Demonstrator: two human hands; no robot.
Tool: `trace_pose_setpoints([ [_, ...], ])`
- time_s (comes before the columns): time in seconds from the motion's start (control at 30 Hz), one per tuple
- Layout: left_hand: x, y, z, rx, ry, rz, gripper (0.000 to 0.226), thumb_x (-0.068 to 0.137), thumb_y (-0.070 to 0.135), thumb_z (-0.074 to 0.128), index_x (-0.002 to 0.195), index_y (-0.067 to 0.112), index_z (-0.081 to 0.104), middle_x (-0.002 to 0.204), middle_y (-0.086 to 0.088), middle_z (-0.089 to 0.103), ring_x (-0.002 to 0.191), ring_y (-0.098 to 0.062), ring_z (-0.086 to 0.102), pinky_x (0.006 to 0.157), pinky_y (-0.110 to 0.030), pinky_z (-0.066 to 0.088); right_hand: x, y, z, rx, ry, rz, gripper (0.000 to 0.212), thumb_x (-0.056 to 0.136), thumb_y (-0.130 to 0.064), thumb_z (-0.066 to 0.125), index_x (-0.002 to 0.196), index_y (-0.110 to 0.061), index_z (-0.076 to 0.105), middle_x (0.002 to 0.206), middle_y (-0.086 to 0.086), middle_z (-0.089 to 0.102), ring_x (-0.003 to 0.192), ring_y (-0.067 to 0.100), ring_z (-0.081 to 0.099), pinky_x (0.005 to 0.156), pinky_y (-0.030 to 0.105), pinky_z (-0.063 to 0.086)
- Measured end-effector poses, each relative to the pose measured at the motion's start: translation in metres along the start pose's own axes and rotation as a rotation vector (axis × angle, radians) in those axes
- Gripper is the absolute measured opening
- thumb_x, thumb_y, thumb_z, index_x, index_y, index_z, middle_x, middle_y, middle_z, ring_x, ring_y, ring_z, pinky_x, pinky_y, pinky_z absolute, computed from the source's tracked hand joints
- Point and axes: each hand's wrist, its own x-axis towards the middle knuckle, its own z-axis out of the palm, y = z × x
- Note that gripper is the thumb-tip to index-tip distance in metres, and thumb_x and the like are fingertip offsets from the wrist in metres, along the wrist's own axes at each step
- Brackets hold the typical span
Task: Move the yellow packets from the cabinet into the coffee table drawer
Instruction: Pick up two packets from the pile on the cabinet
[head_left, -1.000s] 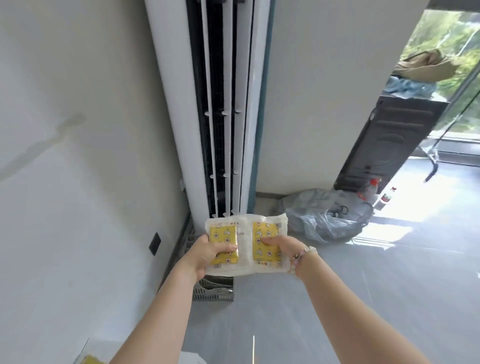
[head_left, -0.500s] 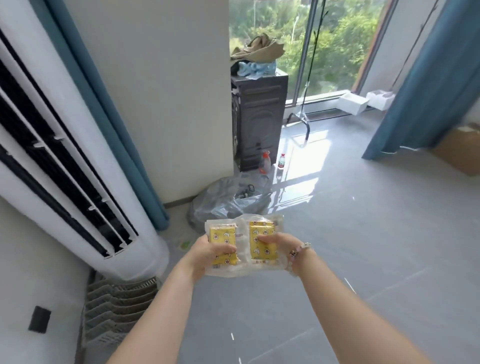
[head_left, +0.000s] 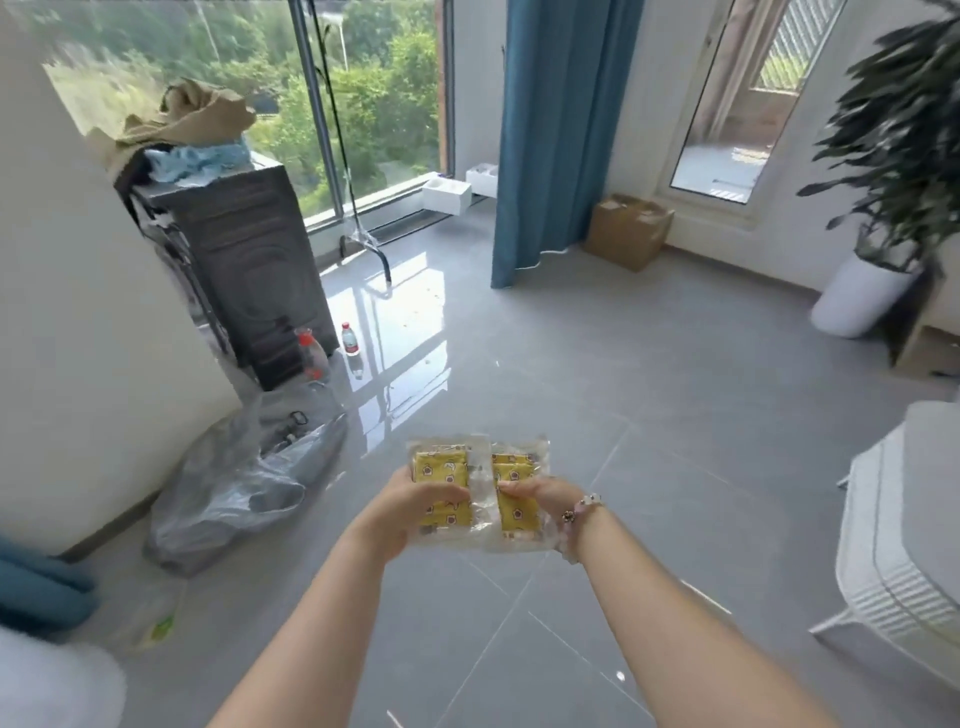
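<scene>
Two flat yellow packets (head_left: 440, 470) in crinkly clear plastic sit side by side, their long sides pointing forward. The left hand (head_left: 410, 512) and the right hand (head_left: 540, 499) each pinch one, thumb on top.

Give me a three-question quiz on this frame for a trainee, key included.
1. True or false: the left hand and the right hand each grip one of the yellow packets.
2. Which wrist wears the bead bracelet? A left, B right, C neither.
3. Fill in: the cardboard box stands beside the ___ curtain.
Key: 1 true; 2 B; 3 blue.
</scene>
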Motion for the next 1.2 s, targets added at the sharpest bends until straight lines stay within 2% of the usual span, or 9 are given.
trace_pose_setpoints([
  [0.1, 0.022, 0.005, 0.029, 0.052, -0.076, -0.023, 0.036, 0.077, -0.005, 0.069, 0.111, 0.006, 0.062, 0.081, -0.007, 0.071, 0.067, -0.020, 0.069, 0.053, -0.026, 0.053, -0.006, 0.001, -0.034, 0.055, 0.059, -0.022, 0.008, 0.090, -0.014, 0.062, 0.084, -0.014, 0.068, 0.081, 0.003, 0.070, 0.080, 0.020, 0.066, 0.090, 0.044, 0.050],
  [0.2, 0.045, 0.009, 0.055, 0.116, -0.143, -0.038, 0.030, 0.078, -0.004, 0.068, 0.104, 0.008, 0.062, 0.082, -0.007, 0.071, 0.065, -0.020, 0.068, 0.052, -0.026, 0.053, -0.006, 0.005, -0.065, 0.082, 0.126, -0.052, 0.009, 0.091, -0.014, 0.060, 0.085, -0.015, 0.067, 0.090, 0.003, 0.069, 0.091, 0.020, 0.064, 0.102, 0.044, 0.044],
  [0.43, 0.096, 0.018, 0.133, 0.343, -0.360, -0.092, 0.020, 0.080, -0.004, 0.066, 0.094, 0.011, 0.065, 0.074, -0.005, 0.070, 0.065, -0.021, 0.067, 0.060, -0.031, 0.053, 0.001, 0.027, -0.148, 0.156, 0.337, -0.064, 0.013, 0.081, -0.026, 0.071, 0.090, -0.017, 0.071, 0.115, 0.009, 0.068, 0.116, 0.026, 0.059, 0.108, 0.045, 0.038],
  [0.53, 0.120, 0.029, 0.177, 0.415, -0.456, -0.089, 0.018, 0.081, -0.006, 0.064, 0.087, 0.012, 0.065, 0.067, -0.002, 0.070, 0.058, -0.017, 0.068, 0.051, -0.026, 0.053, -0.004, 0.028, -0.184, 0.204, 0.426, -0.056, 0.013, 0.084, -0.029, 0.068, 0.091, -0.018, 0.071, 0.114, 0.006, 0.068, 0.116, 0.023, 0.058, 0.109, 0.042, 0.036],
  [0.6, 0.133, 0.032, 0.209, 0.466, -0.523, -0.095, 0.018, 0.080, -0.005, 0.065, 0.089, 0.010, 0.065, 0.070, -0.003, 0.071, 0.060, -0.018, 0.068, 0.052, -0.027, 0.054, -0.014, 0.032, -0.208, 0.212, 0.519, -0.044, 0.025, 0.081, -0.035, 0.069, 0.099, -0.018, 0.071, 0.120, 0.005, 0.066, 0.118, 0.022, 0.057, 0.108, 0.038, 0.037],
  [0.73, 0.152, 0.026, 0.274, 0.587, -0.625, -0.130, 0.035, 0.075, 0.001, 0.073, 0.109, 0.004, 0.065, 0.100, -0.016, 0.070, 0.084, -0.030, 0.068, 0.074, -0.038, 0.056, -0.037, 0.045, -0.255, 0.248, 0.684, 0.036, 0.076, 0.060, -0.060, 0.072, 0.125, -0.020, 0.062, 0.132, -0.002, 0.054, 0.117, 0.022, 0.056, 0.102, 0.037, 0.041],
  [0.8, 0.159, 0.023, 0.307, 0.640, -0.698, -0.142, 0.035, 0.075, 0.002, 0.073, 0.109, 0.005, 0.066, 0.101, -0.017, 0.070, 0.083, -0.030, 0.068, 0.074, -0.038, 0.055, -0.048, 0.052, -0.276, 0.328, 0.732, 0.029, 0.084, 0.055, -0.063, 0.072, 0.126, -0.020, 0.060, 0.132, 0.000, 0.055, 0.115, 0.021, 0.057, 0.097, 0.033, 0.043],
  [0.9, 0.162, 0.016, 0.358, 0.730, -0.837, -0.130, 0.029, 0.076, 0.002, 0.072, 0.105, 0.005, 0.067, 0.095, -0.015, 0.070, 0.082, -0.029, 0.067, 0.072, -0.036, 0.055, -0.068, 0.071, -0.299, 0.450, 0.852, 0.011, 0.098, 0.041, -0.066, 0.073, 0.126, -0.019, 0.061, 0.132, 0.002, 0.058, 0.119, 0.022, 0.054, 0.106, 0.039, 0.038],
  [1.2, 0.112, -0.046, 0.472, 0.979, -1.185, -0.173, 0.027, 0.079, 0.000, 0.069, 0.105, 0.002, 0.066, 0.099, -0.017, 0.070, 0.083, -0.030, 0.067, 0.067, -0.032, 0.055, -0.148, 0.147, -0.310, 0.870, 1.154, 0.037, 0.051, 0.083, -0.038, 0.068, 0.123, -0.008, 0.061, 0.126, -0.002, 0.057, 0.119, 0.019, 0.053, 0.101, 0.028, 0.036],
])
